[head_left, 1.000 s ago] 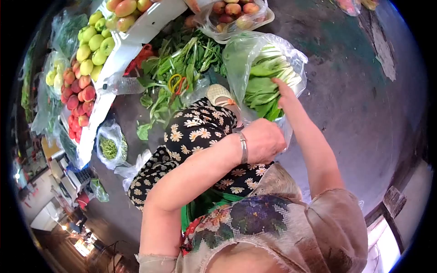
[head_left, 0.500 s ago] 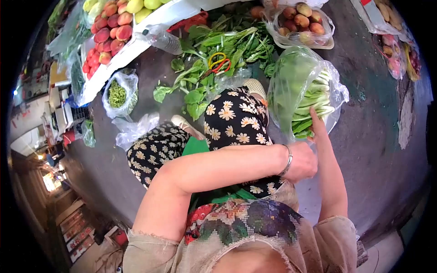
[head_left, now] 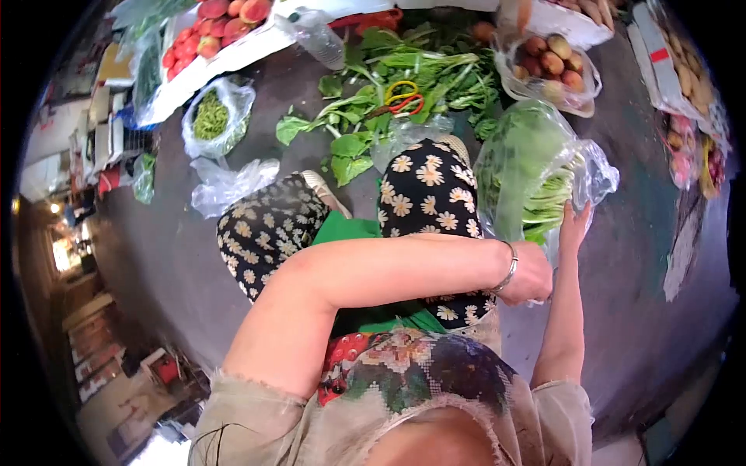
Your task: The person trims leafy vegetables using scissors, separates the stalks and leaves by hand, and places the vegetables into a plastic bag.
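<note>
A clear plastic bag point(head_left: 505, 147) of leafy greens point(head_left: 548, 198) lies beside my right knee, the pale stems towards its mouth. My left arm crosses over my lap, and my left hand point(head_left: 527, 273), below a silver bracelet, is closed on the near edge of the bag. At the right side of the bag's mouth is my right hand point(head_left: 574, 227). Its fingers are stretched out and apart, touching the plastic beside the stems. Part of the fingertips is hard to make out against the bag.
Loose greens point(head_left: 435, 70) lie ahead on the floor, with scissors point(head_left: 402, 97) on top. A bag of small green pieces point(head_left: 210, 118) and a crumpled bag point(head_left: 229, 188) sit left. Peaches point(head_left: 233, 17), a bottle point(head_left: 315, 43) and a container of round fruit point(head_left: 556, 62) stand farther off.
My right hand has shifted from the greens' stems to the right side of the bag's mouth. My left hand stays closed nearby. The view has tilted, moving the surroundings.
</note>
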Motion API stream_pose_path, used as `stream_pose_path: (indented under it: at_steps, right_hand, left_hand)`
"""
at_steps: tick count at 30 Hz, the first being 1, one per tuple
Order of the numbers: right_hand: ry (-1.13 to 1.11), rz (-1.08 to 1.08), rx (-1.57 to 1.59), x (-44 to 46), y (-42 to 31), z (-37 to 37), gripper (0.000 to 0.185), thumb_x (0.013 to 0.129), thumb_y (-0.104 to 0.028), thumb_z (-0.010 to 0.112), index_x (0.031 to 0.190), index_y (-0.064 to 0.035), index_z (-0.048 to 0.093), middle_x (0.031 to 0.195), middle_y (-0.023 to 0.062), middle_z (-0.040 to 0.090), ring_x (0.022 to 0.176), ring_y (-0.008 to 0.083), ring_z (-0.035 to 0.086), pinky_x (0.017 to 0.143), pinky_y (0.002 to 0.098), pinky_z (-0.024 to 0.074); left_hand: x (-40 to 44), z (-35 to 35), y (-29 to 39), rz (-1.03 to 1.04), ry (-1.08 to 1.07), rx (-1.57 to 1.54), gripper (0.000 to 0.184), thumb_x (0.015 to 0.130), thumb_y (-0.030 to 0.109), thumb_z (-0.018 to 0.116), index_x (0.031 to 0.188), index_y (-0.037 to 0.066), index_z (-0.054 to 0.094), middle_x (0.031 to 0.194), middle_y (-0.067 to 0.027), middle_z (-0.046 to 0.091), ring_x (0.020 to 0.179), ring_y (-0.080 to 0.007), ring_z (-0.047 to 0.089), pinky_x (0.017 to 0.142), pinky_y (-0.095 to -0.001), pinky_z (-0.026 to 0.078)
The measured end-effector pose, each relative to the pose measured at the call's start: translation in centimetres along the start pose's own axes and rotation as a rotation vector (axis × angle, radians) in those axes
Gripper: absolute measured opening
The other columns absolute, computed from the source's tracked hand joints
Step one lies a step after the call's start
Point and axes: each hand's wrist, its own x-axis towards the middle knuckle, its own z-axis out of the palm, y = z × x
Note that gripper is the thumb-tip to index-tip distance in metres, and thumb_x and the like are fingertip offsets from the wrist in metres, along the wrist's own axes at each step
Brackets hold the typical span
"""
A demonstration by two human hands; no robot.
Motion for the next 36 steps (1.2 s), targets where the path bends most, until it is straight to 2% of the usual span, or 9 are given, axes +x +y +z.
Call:
stream_pose_path:
  at_steps: [4, 8, 15, 19, 22, 24, 25, 32, 36]
  right_hand:
    - [-0.425, -0.128, -0.690, -0.4, 0.7, 3.0, 0.071, 0.091, -0.042, 0.061, 0.150, -0.0131, 0.033, 0.154, 0.0286, 0.020, 0.141, 0.0442, 0.024, 0.115, 0.0424, 0.0237]
    - [-0.571, -0.037, -0.358, -1.3, 0.7, 2.3, 0.070, 0.093, -0.039, 0.059, 0.152, -0.0177, 0.030, 0.156, 0.0298, 0.010, 0.141, 0.0480, 0.020, 0.115, 0.0452, 0.0237]
    - [-0.633, -0.120, -0.543, 3.4, -7.8, -4.3, 0.052, 0.089, -0.036, 0.063, 0.132, -0.0068, 0.056, 0.115, 0.0215, 0.065, 0.109, 0.0349, 0.061, 0.094, 0.0414, 0.0460]
    - [-0.461, -0.313, -0.678, 3.2, -19.7, -6.4, 0.049, 0.089, -0.033, 0.063, 0.127, -0.0040, 0.059, 0.103, 0.0185, 0.068, 0.093, 0.0311, 0.067, 0.083, 0.0382, 0.0500]
    - [-0.490, -0.433, -0.530, 3.5, -26.1, -5.1, 0.044, 0.090, -0.027, 0.063, 0.125, -0.0007, 0.059, 0.103, 0.0171, 0.068, 0.092, 0.0258, 0.067, 0.081, 0.0352, 0.0504]
    - [-0.619, -0.461, -0.448, 3.0, -30.6, -2.6, 0.042, 0.090, -0.024, 0.064, 0.125, -0.0017, 0.058, 0.105, 0.0176, 0.068, 0.093, 0.0253, 0.067, 0.082, 0.0337, 0.0505]
    - [-0.656, -0.570, -0.499, 2.2, -33.3, -1.0, 0.041, 0.090, -0.023, 0.064, 0.126, -0.0030, 0.058, 0.108, 0.0172, 0.067, 0.093, 0.0250, 0.067, 0.081, 0.0335, 0.0508]
    - [-1.013, -1.278, -0.807, -1.1, -43.5, 17.1, 0.037, 0.086, -0.021, 0.064, 0.119, -0.0051, 0.058, 0.108, 0.0174, 0.064, 0.100, 0.0350, 0.062, 0.085, 0.0427, 0.0491]
    - [-1.273, -1.241, -1.022, -2.2, -44.8, 30.3, 0.032, 0.082, -0.023, 0.065, 0.108, -0.0056, 0.061, 0.099, 0.0220, 0.065, 0.101, 0.0391, 0.061, 0.086, 0.0477, 0.0490]
  left_hand:
    - [0.1, -0.4, -0.1, 0.085, 0.244, 0.050, 0.008, 0.064, 0.012, 0.065, 0.069, 0.007, 0.068, 0.072, -0.0120, 0.067, 0.069, -0.0314, 0.066, 0.057, -0.0437, 0.051]
    - [0.2, -0.9, 0.2, 0.026, 0.264, 0.230, 0.008, 0.064, 0.015, 0.065, 0.068, 0.008, 0.070, 0.073, -0.0109, 0.068, 0.068, -0.0300, 0.066, 0.056, -0.0417, 0.050]
    - [-6.5, -3.3, 1.4, -0.038, 0.616, 0.314, 0.021, 0.075, 0.018, 0.064, 0.095, 0.011, 0.063, 0.101, -0.0093, 0.060, 0.108, -0.0284, 0.056, 0.097, -0.0553, 0.037]
    - [-16.1, -7.9, 0.3, -0.357, 1.004, 0.305, 0.044, 0.068, 0.006, 0.066, 0.111, 0.018, 0.063, 0.107, -0.0061, 0.061, 0.105, -0.0237, 0.058, 0.093, -0.0504, 0.035]
    - [-24.5, -10.3, -2.2, -0.379, 1.474, 0.292, 0.032, 0.078, 0.002, 0.064, 0.108, 0.009, 0.069, 0.096, -0.0044, 0.070, 0.084, -0.0169, 0.065, 0.077, -0.0271, 0.050]
    - [-28.8, -10.7, -2.1, -0.502, 1.622, -0.040, 0.031, 0.083, -0.004, 0.057, 0.111, 0.002, 0.068, 0.099, -0.0079, 0.070, 0.090, -0.0132, 0.064, 0.082, -0.0260, 0.053]
    - [-29.9, -10.5, -1.3, -0.485, 1.743, -0.450, 0.028, 0.088, -0.006, 0.056, 0.114, -0.001, 0.063, 0.095, -0.0016, 0.063, 0.074, -0.0037, 0.054, 0.062, -0.0174, 0.045]
    - [-38.6, -4.4, -6.5, -0.814, 1.787, -0.319, 0.030, 0.088, 0.001, 0.060, 0.117, 0.001, 0.065, 0.105, -0.0075, 0.069, 0.099, -0.0131, 0.063, 0.089, -0.0261, 0.049]
    - [-41.4, -3.0, -5.4, -1.082, 1.820, -0.513, 0.029, 0.087, 0.001, 0.060, 0.116, -0.001, 0.064, 0.106, -0.0086, 0.069, 0.101, -0.0154, 0.064, 0.093, -0.0277, 0.048]
